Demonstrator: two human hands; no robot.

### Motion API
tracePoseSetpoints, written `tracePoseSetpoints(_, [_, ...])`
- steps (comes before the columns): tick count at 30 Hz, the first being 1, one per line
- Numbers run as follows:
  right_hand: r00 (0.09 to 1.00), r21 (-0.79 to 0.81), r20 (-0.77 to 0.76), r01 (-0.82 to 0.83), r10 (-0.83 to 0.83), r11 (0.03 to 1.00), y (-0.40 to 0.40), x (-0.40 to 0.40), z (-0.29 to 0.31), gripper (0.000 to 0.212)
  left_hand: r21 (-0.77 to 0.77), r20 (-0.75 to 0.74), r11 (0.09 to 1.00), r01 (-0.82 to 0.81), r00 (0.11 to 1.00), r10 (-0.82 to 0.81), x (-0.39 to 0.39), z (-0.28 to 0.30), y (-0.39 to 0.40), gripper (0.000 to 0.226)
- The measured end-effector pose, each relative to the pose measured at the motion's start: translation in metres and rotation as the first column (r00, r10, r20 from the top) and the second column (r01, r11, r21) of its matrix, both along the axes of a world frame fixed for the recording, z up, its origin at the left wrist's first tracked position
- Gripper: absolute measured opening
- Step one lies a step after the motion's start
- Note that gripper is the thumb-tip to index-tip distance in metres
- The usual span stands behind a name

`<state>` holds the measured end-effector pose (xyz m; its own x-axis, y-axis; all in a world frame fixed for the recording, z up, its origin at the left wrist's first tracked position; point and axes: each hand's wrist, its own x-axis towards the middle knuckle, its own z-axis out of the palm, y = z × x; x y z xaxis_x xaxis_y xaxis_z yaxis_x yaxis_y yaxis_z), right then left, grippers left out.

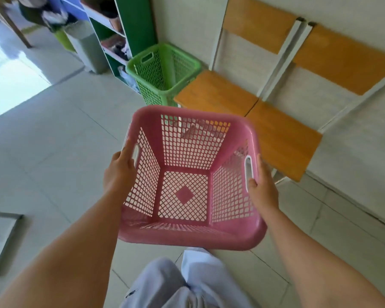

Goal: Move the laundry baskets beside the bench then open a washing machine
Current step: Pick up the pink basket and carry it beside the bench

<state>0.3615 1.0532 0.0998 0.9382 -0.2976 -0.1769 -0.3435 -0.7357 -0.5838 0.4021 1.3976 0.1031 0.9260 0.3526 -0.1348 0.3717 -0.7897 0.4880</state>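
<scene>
Pale floor tiles (60, 138) run to the wooden bench (249, 112). Left hand (120, 172) and right hand (263, 185) clasp the empty pink basket's (187, 238) rims in the air; lower it level beside the green basket (162, 70).

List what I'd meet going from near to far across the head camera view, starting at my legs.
Trousers → pink basket, held by left hand and right hand → green basket beside the bench → green shelves.

Both bare forearms reach forward toward twelve o'clock. The left hand (120, 172) sits at nine o'clock, fingers extended and pressed flat; the right hand (263, 185) at three o'clock, thumb tucked inward, fingers wrapped outside.
</scene>
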Motion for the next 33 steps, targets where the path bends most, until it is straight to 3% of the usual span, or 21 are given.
tracePoseSetpoints(9, [0.987,-0.040,0.142,-0.075,0.080,0.996,0.056,0.159,0.000,0.072,0.047,0.112,0.996,-0.070,0.992,0.064,0.118,0.036,0.056,0.069])
tracePoseSetpoints(17, [0.957,-0.017,0.290,0.033,-0.026,0.999,0.155,0.299,0.024,0.070,0.036,0.244,0.998,-0.045,0.969,0.035,0.281,0.074,0.147,0.067])
tracePoseSetpoints(26, [0.861,0.132,0.475,0.136,-0.183,0.982,0.231,0.446,0.088,0.066,0.066,0.425,0.997,0.047,0.902,-0.071,0.478,0.178,0.217,0.054])
tracePoseSetpoints(33, [0.829,0.148,0.512,0.172,-0.224,0.974,0.228,0.556,0.063,0.065,-0.012,0.526,0.994,0.106,0.846,-0.083,0.599,0.128,0.210,0.056])
